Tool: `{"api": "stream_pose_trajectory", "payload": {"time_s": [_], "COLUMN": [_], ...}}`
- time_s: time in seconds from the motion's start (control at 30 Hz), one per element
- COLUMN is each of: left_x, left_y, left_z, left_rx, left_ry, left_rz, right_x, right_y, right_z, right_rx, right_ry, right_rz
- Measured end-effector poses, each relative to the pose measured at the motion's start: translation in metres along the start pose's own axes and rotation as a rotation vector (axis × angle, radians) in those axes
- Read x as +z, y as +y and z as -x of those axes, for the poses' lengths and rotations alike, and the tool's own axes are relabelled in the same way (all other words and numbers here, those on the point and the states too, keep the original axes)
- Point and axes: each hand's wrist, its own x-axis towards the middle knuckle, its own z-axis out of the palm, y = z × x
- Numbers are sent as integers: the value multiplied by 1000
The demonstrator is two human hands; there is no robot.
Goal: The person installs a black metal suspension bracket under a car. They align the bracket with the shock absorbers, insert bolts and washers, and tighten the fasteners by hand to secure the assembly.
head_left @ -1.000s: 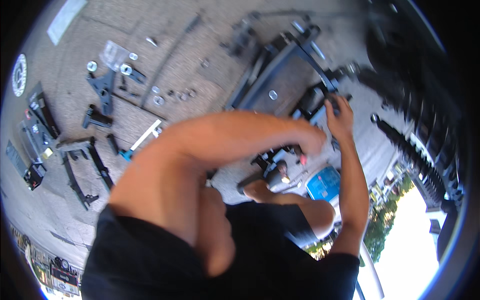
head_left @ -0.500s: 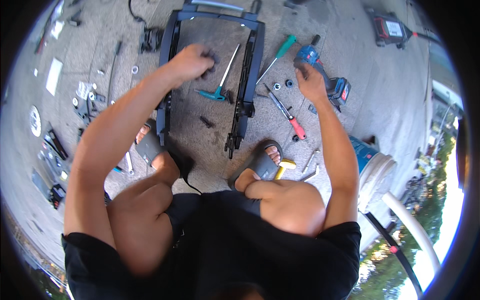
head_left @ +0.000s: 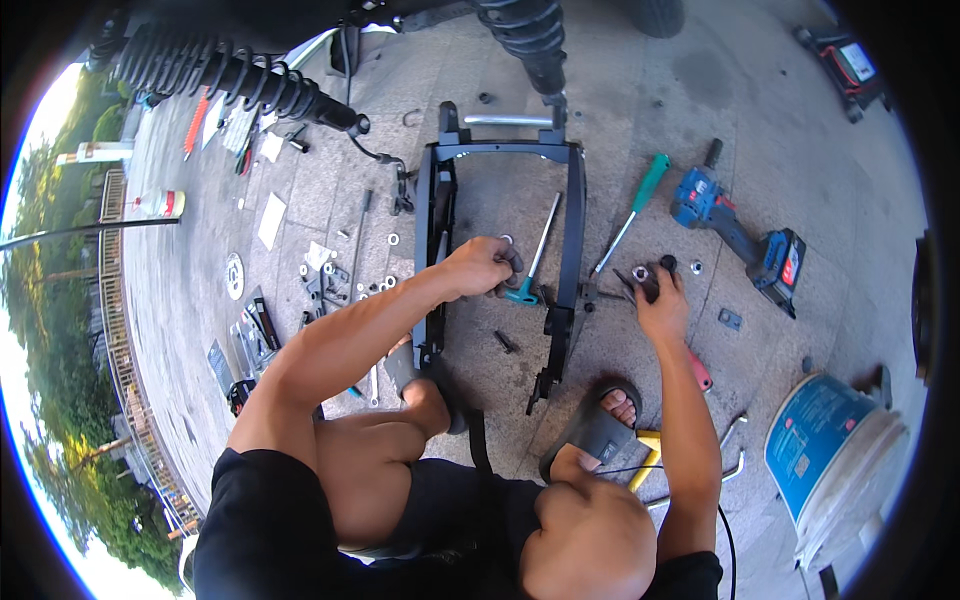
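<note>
My left hand [head_left: 484,266] is curled inside the black metal frame [head_left: 576,205], beside the teal T-handle hex key [head_left: 523,292]; its fingers are closed, their contents hidden. My right hand [head_left: 660,308], right of the frame, grips a dark socket [head_left: 668,264]. A silver socket [head_left: 640,273] is at its fingers and another nut-like piece [head_left: 696,267] lies to their right. A green-handled screwdriver [head_left: 650,178] and a blue cordless impact driver [head_left: 705,207] lie above. A red handle [head_left: 702,372] shows beside my right forearm.
Two coil-spring shocks [head_left: 240,80] [head_left: 520,40] hang over the top. A blue bucket [head_left: 810,440] stands at lower right, near a yellow-headed mallet [head_left: 645,455]. Loose hardware [head_left: 320,275] lies at left. My sandalled feet [head_left: 600,420] flank the frame's near end. A railing [head_left: 115,320] runs along the far left.
The view has swung round; the shocks now show overhead. My right hand has come from beside the impact driver onto the sockets and closed. My left hand remains inside the frame.
</note>
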Motion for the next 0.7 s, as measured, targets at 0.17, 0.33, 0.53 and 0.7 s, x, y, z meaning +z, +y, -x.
{"api": "stream_pose_trajectory", "payload": {"time_s": [0.17, 0.33, 0.53, 0.7], "left_x": [-10, -40, -75, -82], "left_y": [28, 36, 12, -6], "left_z": [-1, -3, -2, -2], "left_rx": [90, 240, 216, 210], "left_ry": [84, 294, 466, 385], "left_rz": [132, 360, 664, 845], "right_x": [-1, -15, -26, 14], "right_y": [6, -13, -138, -291], "right_z": [3, -2, -40, -136], "right_rx": [-95, -45, -307, -674], "right_ry": [52, 90, -5, 40], "right_rz": [-98, -186, -320, -248]}}
